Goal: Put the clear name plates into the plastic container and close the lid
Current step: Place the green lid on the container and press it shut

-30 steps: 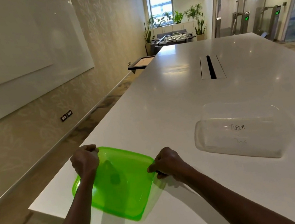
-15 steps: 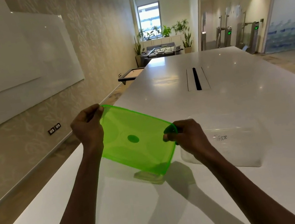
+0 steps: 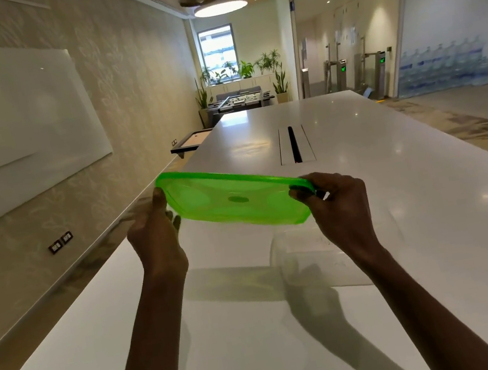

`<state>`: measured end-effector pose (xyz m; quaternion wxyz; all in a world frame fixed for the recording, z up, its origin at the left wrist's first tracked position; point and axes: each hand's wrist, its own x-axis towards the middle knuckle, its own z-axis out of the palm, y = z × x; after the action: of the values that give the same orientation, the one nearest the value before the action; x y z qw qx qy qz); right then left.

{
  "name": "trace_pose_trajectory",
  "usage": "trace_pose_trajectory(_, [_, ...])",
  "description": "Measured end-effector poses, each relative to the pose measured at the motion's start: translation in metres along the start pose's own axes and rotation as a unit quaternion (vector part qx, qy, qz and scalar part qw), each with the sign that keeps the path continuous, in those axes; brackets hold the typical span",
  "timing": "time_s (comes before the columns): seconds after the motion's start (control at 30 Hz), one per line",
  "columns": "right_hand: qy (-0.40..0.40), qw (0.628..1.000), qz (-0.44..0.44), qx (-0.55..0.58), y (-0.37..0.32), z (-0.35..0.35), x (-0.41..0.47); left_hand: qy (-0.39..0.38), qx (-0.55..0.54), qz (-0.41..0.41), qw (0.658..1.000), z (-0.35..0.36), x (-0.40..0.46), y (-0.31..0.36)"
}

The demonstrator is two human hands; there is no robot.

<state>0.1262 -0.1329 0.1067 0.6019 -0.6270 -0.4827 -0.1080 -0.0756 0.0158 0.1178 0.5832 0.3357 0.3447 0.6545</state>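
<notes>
Head view: my left hand and right hand pinch opposite ends of the green lid, held aloft between my fingers. The clear container sits below my right fingers; its plates are too faint to confirm. Seeing its rim poorly, I could misalign the lid and trap a corner.

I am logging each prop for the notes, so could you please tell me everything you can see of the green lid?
The green lid is a translucent, bright green plastic rectangle with rounded corners, a raised rim and a small darker oval at its centre. It is off the table, tilted, held in the air by its two short ends: the left hand grips one, the right hand pinches the other. It hangs above and just left of the clear container.
</notes>
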Motion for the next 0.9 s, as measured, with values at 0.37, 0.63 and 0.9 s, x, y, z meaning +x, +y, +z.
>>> trace_pose_trajectory(0.37, [0.025,0.989,-0.128,-0.065,0.031,-0.042,-0.004,-0.131,-0.09,-0.195,0.968,0.016,-0.025,-0.015])
trace_pose_trajectory(0.63, [-0.042,0.983,0.153,0.09,0.065,-0.073,-0.004,-0.209,-0.104,-0.201,0.951,0.024,-0.035,-0.056])
trace_pose_trajectory(0.9, [0.042,0.96,0.252,0.118,0.089,-0.092,-0.008,-0.215,0.0,-0.205,0.955,0.037,-0.047,-0.112])
